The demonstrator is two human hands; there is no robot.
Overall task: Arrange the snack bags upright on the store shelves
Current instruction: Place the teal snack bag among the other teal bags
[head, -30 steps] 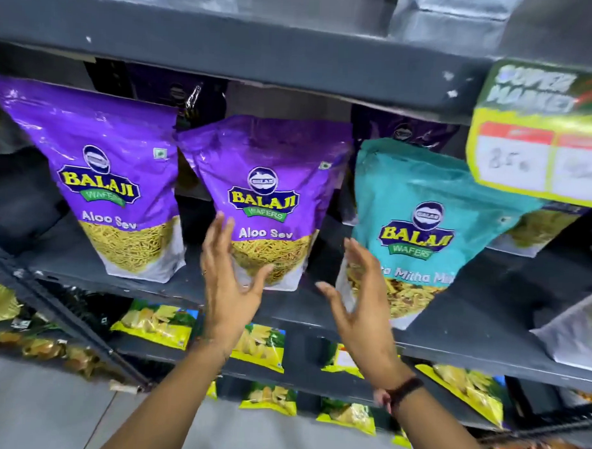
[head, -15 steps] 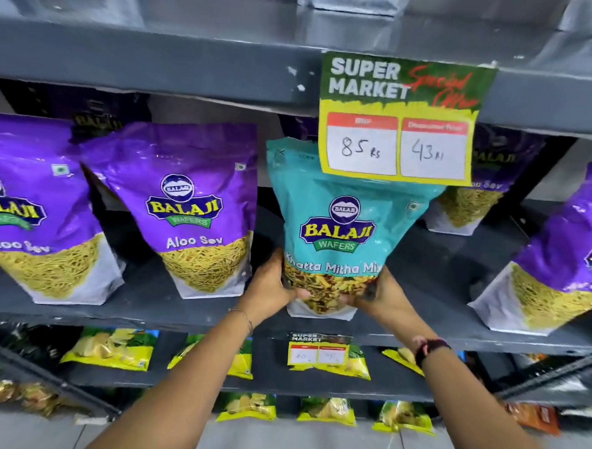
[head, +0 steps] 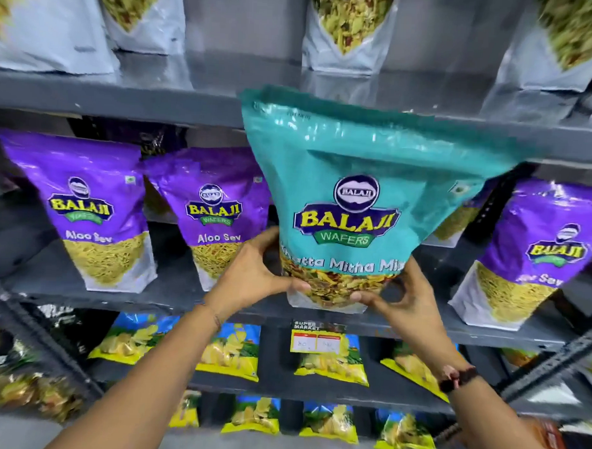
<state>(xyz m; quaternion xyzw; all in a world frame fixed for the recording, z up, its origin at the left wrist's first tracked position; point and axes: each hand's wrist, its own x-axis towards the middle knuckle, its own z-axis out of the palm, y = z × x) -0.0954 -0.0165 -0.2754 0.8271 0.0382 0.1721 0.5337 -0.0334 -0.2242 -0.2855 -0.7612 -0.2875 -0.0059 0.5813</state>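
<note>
- The teal bag [head: 352,199] marked "Khatta Mitha Mix" is held upright in front of the grey shelf [head: 171,295], its top edge overlapping the shelf above.
- The left hand [head: 252,276] clamps the bag's lower left corner — thumb on the clear window at the front, fingers behind.
- The right hand [head: 403,295] clamps the lower right corner in the same way; a dark band sits on that wrist.
- Whether the bag's base touches the shelf, I cannot tell — the hands cover it.
- At 9 o'clock from the teal bag stand two purple Aloo Sev bags [head: 97,214], upright; at 3 o'clock stands another purple bag [head: 535,256].
- At 6 o'clock, lower shelves hold yellow chip packets [head: 229,353] and a small price tag [head: 317,337].
- At 12 o'clock, white pouches [head: 348,31] stand on the top shelf.
</note>
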